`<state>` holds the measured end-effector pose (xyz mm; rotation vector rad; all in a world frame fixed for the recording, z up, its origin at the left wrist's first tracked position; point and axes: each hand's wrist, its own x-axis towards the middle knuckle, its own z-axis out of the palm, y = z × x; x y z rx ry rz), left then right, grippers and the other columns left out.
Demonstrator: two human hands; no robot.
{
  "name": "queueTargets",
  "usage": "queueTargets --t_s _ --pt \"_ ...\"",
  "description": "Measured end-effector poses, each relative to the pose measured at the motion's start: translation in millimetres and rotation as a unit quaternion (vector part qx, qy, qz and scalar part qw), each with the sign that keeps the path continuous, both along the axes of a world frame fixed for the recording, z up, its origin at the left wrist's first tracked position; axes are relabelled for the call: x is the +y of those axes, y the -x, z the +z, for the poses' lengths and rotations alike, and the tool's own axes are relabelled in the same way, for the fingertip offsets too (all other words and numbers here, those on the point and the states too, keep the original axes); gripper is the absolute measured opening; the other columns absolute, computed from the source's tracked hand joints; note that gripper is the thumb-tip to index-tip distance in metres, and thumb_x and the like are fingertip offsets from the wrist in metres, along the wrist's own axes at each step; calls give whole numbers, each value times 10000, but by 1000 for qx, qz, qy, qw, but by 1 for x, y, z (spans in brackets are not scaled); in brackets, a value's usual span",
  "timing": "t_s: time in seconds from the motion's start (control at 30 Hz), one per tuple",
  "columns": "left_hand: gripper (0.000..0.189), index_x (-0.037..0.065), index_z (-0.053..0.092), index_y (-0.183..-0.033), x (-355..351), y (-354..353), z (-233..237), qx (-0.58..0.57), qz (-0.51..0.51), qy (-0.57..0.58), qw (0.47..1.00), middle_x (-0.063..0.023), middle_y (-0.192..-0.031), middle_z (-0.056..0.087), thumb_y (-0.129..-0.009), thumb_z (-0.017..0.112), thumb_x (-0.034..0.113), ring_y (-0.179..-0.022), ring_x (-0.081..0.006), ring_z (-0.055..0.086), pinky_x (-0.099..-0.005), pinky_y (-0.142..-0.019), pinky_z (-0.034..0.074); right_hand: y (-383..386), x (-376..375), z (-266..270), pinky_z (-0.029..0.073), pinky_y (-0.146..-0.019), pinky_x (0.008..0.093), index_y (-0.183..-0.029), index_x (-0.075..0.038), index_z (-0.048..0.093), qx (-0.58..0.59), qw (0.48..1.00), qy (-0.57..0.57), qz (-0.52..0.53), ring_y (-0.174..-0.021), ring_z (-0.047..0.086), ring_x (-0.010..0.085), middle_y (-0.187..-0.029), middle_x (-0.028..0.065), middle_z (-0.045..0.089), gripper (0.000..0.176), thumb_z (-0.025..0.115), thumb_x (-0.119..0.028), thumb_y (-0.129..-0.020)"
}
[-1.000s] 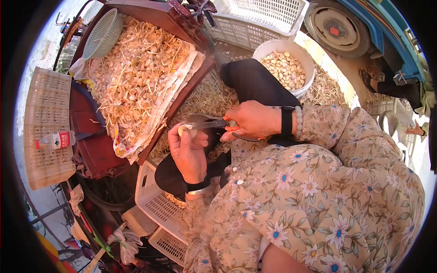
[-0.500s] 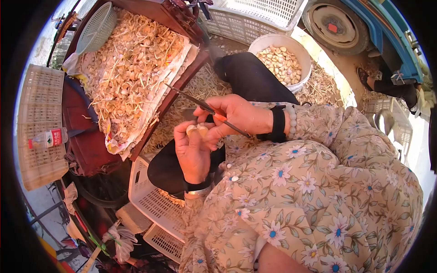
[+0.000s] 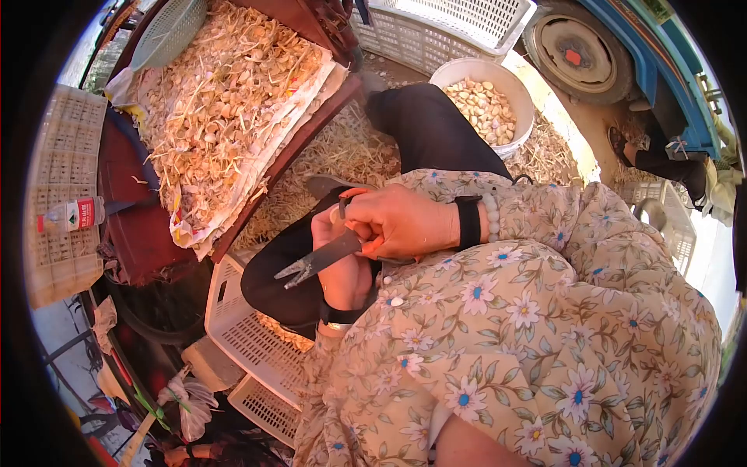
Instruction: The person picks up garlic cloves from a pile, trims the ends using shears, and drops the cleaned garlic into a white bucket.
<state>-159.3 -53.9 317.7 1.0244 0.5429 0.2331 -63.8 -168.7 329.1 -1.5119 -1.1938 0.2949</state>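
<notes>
My right hand point(image 3: 401, 222) is closed around a pair of scissors point(image 3: 331, 258) with orange parts showing at the grip. Their grey blades point down and left, slightly parted at the tips, across the front of my left hand point(image 3: 348, 282). Held in the fingers of my left hand is a pale piece of garlic point(image 3: 337, 215), mostly hidden by the right hand. Both hands meet in front of my lap, over dark trousers.
At upper left, a red-brown tray point(image 3: 288, 167) bears a heap of garlic skins and stalks point(image 3: 226, 117). A white bucket point(image 3: 521, 128) holds garlic cloves. White crates point(image 3: 233, 315) stand near my knee; a three-wheeler's wheel point(image 3: 580, 54) and another person's leg point(image 3: 661, 159) are at right.
The scissors have swung from pointing up-left to down-left. My right hand has moved over the left fingers, covering much of the garlic that showed before.
</notes>
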Motion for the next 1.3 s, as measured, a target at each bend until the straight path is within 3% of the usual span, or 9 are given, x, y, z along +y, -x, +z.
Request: queueTargets --t_s 0.27,0.37,0.5,0.6,0.67,0.87,1.1,1.2,1.3 --pt "108 64 482 -979 66 81 25 6 77 149 986 -67 -871 547 -927 446 151 -631 -72 445 -213 -524 391 -4 16 3 438 -858 346 -818 -67 509 1 998 -45 53 -634 595 226 -670 56 569 247 711 -126 -689" --pt "84 81 486 -938 112 154 34 164 163 -113 966 -79 -827 575 -889 510 144 -573 -80 442 -230 -496 381 -22 13 -13 404 -935 337 -753 -42 477 49 999 6 -15 -677 625 205 -757 89 604 245 714 -95 -715" --pt "239 -15 550 -1072 189 252 -2 506 -103 -690 508 -102 -995 584 -850 533 69 -890 -213 565 -284 -774 457 -32 19 -28 467 -662 269 -800 -12 503 184 978 46 -83 -622 582 173 -744 79 578 237 719 -68 -720" --pt "258 -15 554 -1100 189 156 16 313 128 -537 773 -114 -1039 582 -849 527 39 -934 -204 572 -299 -830 450 -35 27 -58 440 -589 242 -772 -7 501 203 973 14 -111 -610 513 114 -668 47 499 220 709 -67 -735" --pt "206 -17 586 -1046 184 64 36 228 130 -532 805 -74 -952 597 -854 535 36 -871 -156 578 -269 -755 483 -43 32 -69 429 -578 243 -757 -12 493 251 961 15 -113 -613 482 90 -665 40 495 218 703 -68 -740" --pt "227 39 629 -967 229 -123 38 48 -30 -848 528 -138 -957 607 -759 549 0 -916 -313 559 -381 -778 456 -55 22 -75 400 -554 248 -723 -26 464 271 951 47 -140 -601 422 73 -640 22 471 236 692 -77 -751" --pt "307 71 621 -989 244 -155 31 158 -128 -899 388 -119 -985 603 -704 537 -4 -910 -309 562 -376 -755 464 -57 19 -74 398 -549 248 -709 -22 443 264 951 41 -153 -584 428 80 -624 24 470 255 688 -73 -755" --pt "180 70 613 -899 242 -150 33 171 -90 -893 406 -135 -960 597 -723 577 58 -867 -321 572 -392 -677 487 -56 17 -66 351 -531 230 -715 -30 445 285 949 40 -130 -615 346 57 -633 -13 391 261 695 -87 -761" --pt "163 45 581 -878 234 -131 45 156 21 -785 599 -128 -873 603 -728 618 93 -732 -286 609 -377 -640 493 -51 17 -71 419 -563 253 -750 -18 459 257 956 35 -135 -595 498 89 -615 48 491 239 690 -83 -752"
